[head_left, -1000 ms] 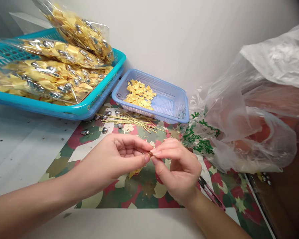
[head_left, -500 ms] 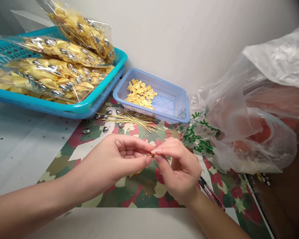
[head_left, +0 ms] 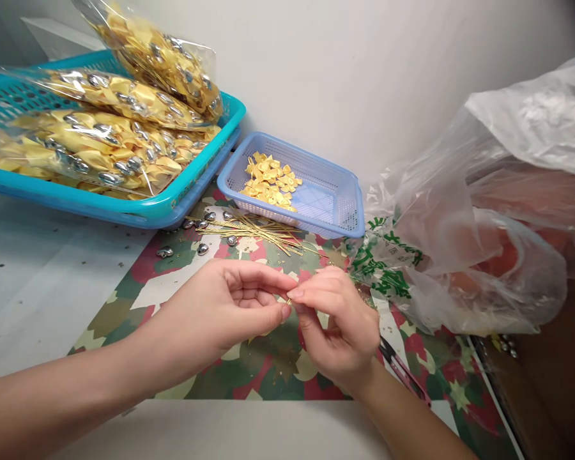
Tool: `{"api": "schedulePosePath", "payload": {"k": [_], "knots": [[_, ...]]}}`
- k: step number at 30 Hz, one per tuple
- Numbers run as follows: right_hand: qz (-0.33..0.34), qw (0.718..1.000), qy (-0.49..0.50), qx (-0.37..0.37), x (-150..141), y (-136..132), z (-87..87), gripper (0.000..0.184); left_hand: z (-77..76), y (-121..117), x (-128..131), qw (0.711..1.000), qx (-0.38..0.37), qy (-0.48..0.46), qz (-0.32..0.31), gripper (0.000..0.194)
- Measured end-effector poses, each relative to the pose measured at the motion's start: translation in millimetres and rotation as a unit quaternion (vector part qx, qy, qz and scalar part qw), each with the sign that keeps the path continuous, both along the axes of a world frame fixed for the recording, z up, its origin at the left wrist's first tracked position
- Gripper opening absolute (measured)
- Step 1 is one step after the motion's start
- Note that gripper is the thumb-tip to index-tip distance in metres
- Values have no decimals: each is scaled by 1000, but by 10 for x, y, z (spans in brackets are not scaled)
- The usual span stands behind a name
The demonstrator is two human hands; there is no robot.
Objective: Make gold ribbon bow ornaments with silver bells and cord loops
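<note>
Gold bit point(head_left: 289, 301) sits right at the fingertips, between my two hands, clear of the tabletop as far as I can see. Too small and covered to make out its full shape.

Left hand point(head_left: 220, 306): thumb and index pinched on the bit from the left, other fingers curled in behind. Right hand point(head_left: 342, 326): thumb and index closed down on the same bit from the right, fingers bent, tips almost touching the left's. Forearms come in from the lower corners, angled inward.

Tabletop point(head_left: 211, 428) is pale, with a camo-print sheet point(head_left: 249, 370) under the hands. Just beyond them: a loose pile of gold wires point(head_left: 263, 231), silver beads point(head_left: 165, 252) beside it. Behind that, a blue basket point(head_left: 349, 204) with yellow bows point(head_left: 268, 182) at its left end. Far left, a teal basket point(head_left: 172, 201) stacked with clear bags point(head_left: 124, 102) of bows and beads. Scissors point(head_left: 402, 370) lie by the right wrist, partly covered. Big plastic bag point(head_left: 441, 211) at right, green print. White wall point(head_left: 345, 76) behind.
</note>
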State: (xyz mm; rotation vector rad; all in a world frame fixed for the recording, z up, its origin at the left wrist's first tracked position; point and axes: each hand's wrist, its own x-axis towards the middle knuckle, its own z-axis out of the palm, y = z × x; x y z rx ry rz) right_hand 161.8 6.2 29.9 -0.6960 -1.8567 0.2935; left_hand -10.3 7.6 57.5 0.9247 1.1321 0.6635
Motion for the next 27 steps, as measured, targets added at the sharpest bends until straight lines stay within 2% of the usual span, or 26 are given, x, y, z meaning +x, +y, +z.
{"api": "schedulePosePath", "payload": {"k": [5,12,18,27], "knots": [[-3,1000,19,-16,-6,-2,-24,28,-7,17,10,1000,7,4,-1,26],[-5,990,83,-112,-18,-32,-45,20,23,23,11,1000,15,-3,7,26],[3,989,80,-123,-2,-36,-48,19,27,-5,6,1000,11,-10,7,24],[9,993,50,-102,2,-23,-9,20,27,24,29,1000,7,-1,15,26]]}}
